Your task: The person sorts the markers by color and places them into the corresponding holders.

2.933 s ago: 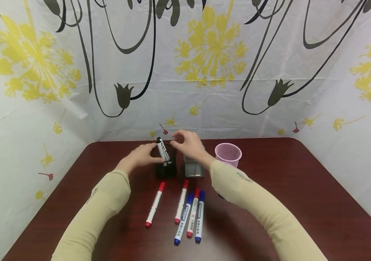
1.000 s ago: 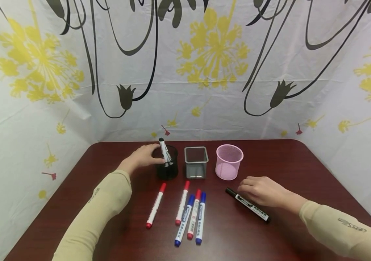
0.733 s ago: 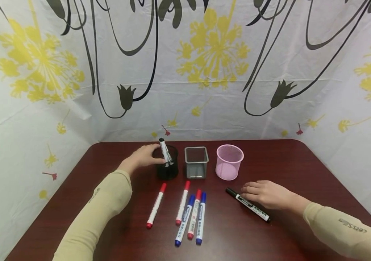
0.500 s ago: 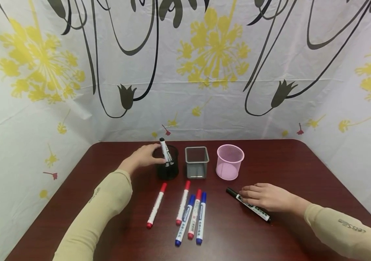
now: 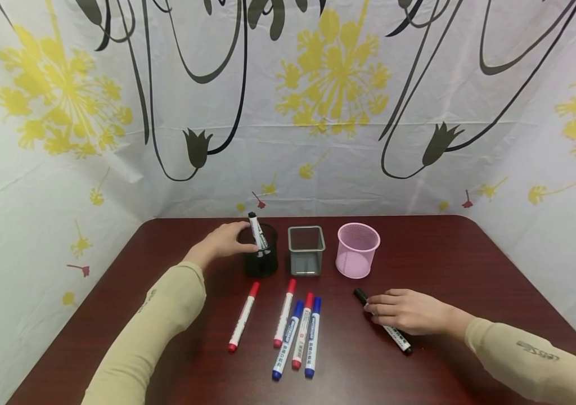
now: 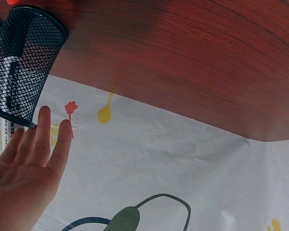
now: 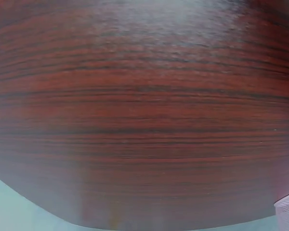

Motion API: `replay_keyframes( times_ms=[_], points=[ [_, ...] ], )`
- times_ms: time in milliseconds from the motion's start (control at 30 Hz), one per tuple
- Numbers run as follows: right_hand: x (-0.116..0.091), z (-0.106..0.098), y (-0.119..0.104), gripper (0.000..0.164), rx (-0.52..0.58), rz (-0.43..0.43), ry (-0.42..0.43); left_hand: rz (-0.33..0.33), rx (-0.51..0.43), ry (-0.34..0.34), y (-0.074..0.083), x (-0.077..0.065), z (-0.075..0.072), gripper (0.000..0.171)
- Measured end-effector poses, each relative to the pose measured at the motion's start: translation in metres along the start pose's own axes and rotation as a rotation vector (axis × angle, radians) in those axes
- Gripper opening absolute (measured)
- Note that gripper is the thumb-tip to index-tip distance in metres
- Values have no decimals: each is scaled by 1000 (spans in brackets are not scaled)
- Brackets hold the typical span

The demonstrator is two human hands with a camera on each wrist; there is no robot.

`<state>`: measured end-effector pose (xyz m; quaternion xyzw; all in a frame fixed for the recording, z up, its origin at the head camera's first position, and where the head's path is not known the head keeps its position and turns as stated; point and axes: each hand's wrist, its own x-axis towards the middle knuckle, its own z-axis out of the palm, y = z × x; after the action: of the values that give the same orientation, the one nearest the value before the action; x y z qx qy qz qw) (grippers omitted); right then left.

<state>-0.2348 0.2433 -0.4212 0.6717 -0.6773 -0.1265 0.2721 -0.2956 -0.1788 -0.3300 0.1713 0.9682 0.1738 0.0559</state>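
My left hand [image 5: 224, 241] rests at the black mesh pen cup [image 5: 262, 265], thumb along the near rim and straight fingers at its far side. In the left wrist view the fingertips lie right at the rim. A black-capped marker [image 5: 256, 229] leans inside the cup, its cap above the rim. Over on the right, my right hand [image 5: 409, 312] lies over a black marker [image 5: 396, 339] on the table. Its fingers bend across the barrel, with the thumb hidden beneath. The right wrist view shows neither that hand nor the marker.
A grey square mesh cup [image 5: 306, 259] and a pink mesh cup [image 5: 356, 256] stand right of the black one. In front lie several red and blue markers, among them a red marker [image 5: 242, 320] and a blue marker [image 5: 312, 337]. A patterned cloth [image 5: 349, 185] hangs behind the table.
My right hand came away from the cups to the black marker, then lowered onto it. The marker has turned slightly and shifted under the fingers. My left hand stays at the black cup.
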Motion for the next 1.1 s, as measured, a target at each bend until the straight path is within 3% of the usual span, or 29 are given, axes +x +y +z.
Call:
replay_keyframes(
  times_ms=[200,333,567,1100],
  points=[
    [6,1,0,36,21,-10,18,1,-1,2,1,0,0,74],
    [7,1,0,43,91,20,20,-2,-3,2,2,-1,-1,74],
    [11,1,-1,29,160,72,48,-4,-2,-2,1,-1,-2,74],
    [40,-15,-2,22,284,216,224,-8,-7,-3,-1,0,0,75]
  ],
)
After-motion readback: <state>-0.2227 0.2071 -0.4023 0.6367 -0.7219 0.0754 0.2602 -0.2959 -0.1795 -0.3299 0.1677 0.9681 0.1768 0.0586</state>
